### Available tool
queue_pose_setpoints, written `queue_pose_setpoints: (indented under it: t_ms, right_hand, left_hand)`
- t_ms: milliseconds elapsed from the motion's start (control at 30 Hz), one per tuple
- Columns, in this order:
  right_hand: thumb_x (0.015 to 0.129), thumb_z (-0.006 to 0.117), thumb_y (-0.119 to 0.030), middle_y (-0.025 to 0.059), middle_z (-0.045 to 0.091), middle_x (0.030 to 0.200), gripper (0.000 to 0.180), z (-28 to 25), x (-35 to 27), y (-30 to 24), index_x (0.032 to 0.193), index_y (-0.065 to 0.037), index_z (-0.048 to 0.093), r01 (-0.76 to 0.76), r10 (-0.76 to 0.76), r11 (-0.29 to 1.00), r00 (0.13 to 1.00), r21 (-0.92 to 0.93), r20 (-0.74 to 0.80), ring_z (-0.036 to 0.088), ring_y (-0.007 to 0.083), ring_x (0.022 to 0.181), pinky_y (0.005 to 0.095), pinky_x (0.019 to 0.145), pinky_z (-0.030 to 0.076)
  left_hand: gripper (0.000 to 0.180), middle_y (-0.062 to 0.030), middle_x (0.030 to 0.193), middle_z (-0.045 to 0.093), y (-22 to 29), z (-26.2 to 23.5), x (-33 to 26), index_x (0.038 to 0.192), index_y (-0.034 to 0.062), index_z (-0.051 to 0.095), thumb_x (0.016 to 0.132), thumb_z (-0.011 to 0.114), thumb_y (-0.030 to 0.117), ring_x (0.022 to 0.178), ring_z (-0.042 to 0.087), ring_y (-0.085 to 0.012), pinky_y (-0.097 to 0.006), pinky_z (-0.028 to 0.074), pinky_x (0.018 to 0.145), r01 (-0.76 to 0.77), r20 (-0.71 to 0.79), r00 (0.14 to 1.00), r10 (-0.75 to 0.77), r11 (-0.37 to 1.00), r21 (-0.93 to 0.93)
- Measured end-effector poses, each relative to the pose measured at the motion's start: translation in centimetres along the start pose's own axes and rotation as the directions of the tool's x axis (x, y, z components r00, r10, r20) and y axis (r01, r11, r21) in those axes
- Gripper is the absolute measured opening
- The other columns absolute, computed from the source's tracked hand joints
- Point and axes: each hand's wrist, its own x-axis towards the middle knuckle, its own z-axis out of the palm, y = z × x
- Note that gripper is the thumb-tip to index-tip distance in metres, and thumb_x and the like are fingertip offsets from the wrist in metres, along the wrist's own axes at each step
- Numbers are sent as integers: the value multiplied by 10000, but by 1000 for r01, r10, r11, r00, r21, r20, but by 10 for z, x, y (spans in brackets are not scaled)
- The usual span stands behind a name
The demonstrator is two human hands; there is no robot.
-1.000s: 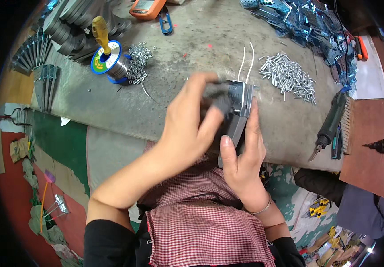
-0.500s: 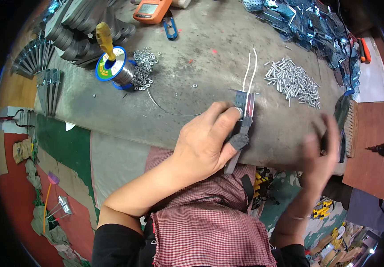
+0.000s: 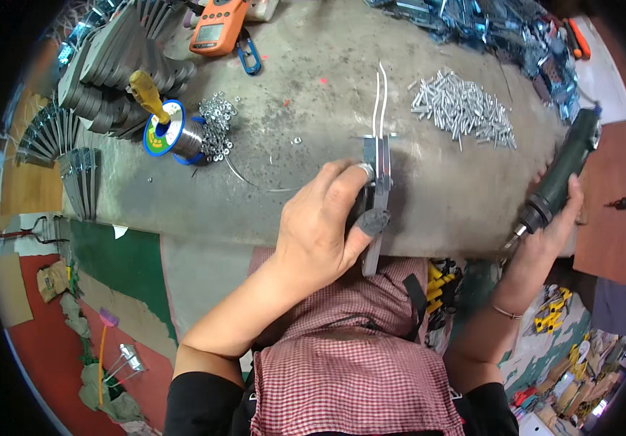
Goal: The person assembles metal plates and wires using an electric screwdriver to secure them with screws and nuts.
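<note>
One dark part (image 3: pixel 381 182) was gripped from its left side by the closed left hand (image 3: pixel 320 218), its two white wires (image 3: pixel 385 87) pointed away over the table (image 3: pixel 458 207). A power screwdriver (image 3: pixel 563 168) was held in the curled right hand (image 3: pixel 553 231), well to the part's right.

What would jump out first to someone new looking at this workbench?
Probably the dark green electric screwdriver in the right hand, at the bench's right. The orange handheld meter also stands out at the far side, left of centre. Nearer the middle, the left hand holds a dark metal part with two white wires pointing away.
</note>
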Motion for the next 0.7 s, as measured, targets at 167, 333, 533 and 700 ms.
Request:
queue_pose_setpoints:
  t_ms: [167, 333, 533, 700]
  right_hand:
    - [899, 533, -181, 57, 459, 883, 432, 61, -29, 2, 1202, 86, 379, -332, 107, 871, 848, 363, 518, 516, 164, 828, 305, 783, 486]
    - [873, 546, -242, 59, 497, 788, 299, 79, -34, 19, 1003, 11, 452, -168, 39, 778, 975, 606, 220, 512, 172, 733, 345, 781, 467]
    - [864, 504, -280, 27, 457, 743, 255, 78, -42, 46, 916, -41, 433, -237, 114, 661, 970, 712, 217, 494, 147, 682, 327, 754, 463]
    - [855, 506, -291, 7, 453, 733, 252, 80, -42, 48, 888, -50, 437, -285, 102, 605, 954, 744, 282, 495, 133, 669, 309, 724, 466]
  left_hand:
    - [449, -227, 1034, 570, -1, -7, -7, 1147, -3, 440, 812, 650, 209, 836, 599, -379, -380, 501, 697, 29, 17, 999, -29, 1000, -2]
    - [467, -234, 1031, 572, 6, -4, -6, 1159, -12, 427, 813, 650, 207, 850, 600, -384, -381, 500, 711, 78, 10, 997, -78, 997, 8]
    - [506, -240, 1022, 569, 5, -5, -7, 1174, -14, 414, 805, 658, 232, 827, 599, -383, -393, 501, 693, 65, 12, 998, -65, 998, 28]
    - [509, -242, 1025, 564, 1, -2, -5, 1190, 8, 415, 812, 647, 258, 809, 598, -384, -398, 500, 674, 40, 7, 999, -41, 999, 23]
